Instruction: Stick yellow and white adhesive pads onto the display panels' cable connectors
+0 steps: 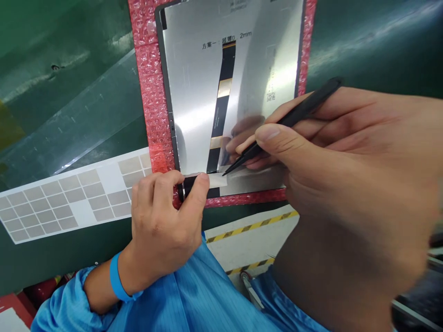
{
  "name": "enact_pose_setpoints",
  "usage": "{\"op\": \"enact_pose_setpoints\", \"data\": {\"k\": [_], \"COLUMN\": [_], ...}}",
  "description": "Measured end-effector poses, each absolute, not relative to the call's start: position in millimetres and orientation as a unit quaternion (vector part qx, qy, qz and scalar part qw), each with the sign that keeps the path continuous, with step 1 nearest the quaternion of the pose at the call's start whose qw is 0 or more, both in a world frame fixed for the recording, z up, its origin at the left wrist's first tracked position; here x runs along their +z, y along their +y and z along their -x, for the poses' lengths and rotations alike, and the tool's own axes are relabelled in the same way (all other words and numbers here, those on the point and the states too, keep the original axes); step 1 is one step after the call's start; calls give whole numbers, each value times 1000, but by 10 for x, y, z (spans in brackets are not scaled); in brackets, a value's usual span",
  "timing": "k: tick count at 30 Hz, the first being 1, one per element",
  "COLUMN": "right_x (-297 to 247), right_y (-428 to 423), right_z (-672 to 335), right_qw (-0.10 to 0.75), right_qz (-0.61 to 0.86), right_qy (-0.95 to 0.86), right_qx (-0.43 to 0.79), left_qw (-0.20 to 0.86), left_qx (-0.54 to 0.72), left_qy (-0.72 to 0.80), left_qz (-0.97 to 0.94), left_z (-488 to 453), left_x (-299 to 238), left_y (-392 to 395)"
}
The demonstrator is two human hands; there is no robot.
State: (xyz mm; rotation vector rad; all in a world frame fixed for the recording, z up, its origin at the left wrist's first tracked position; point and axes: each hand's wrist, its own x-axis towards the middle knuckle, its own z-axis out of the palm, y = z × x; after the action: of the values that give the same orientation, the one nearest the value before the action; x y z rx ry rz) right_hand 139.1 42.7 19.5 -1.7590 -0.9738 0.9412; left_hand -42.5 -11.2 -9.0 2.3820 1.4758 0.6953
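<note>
A silvery metal panel (194, 92) lies on red bubble wrap (152, 101), with a black flex strip (224, 87) running down its middle. My right hand (346, 152) is closed on black tweezers (294, 117), whose tip touches a pale sticker (218, 180) at the panel's near edge. My left hand (162, 221) is curled, thumb and forefinger pressing on the panel's near edge beside that sticker and the black strip's lower end.
A white sheet of grey square stickers (62, 203) lies to the left on the green bench (51, 46). A clear film strip (69, 124) lies above it. Below the bench edge, floor with yellow-black tape (249, 227) shows.
</note>
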Motion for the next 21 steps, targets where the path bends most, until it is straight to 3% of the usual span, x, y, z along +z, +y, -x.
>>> {"op": "enact_pose_setpoints", "data": {"k": [11,21], "right_x": [115,-64], "right_y": [393,385], "right_z": [-1409,-1418], "right_qw": [469,597], "right_qz": [713,646], "right_qy": [-411,-340], "right_qx": [322,334], "left_qw": [51,60], "left_qx": [209,113], "left_qy": [502,470], "left_qz": [-838,-873], "left_z": [397,294], "left_x": [-85,-74], "left_y": [-142,-164]}}
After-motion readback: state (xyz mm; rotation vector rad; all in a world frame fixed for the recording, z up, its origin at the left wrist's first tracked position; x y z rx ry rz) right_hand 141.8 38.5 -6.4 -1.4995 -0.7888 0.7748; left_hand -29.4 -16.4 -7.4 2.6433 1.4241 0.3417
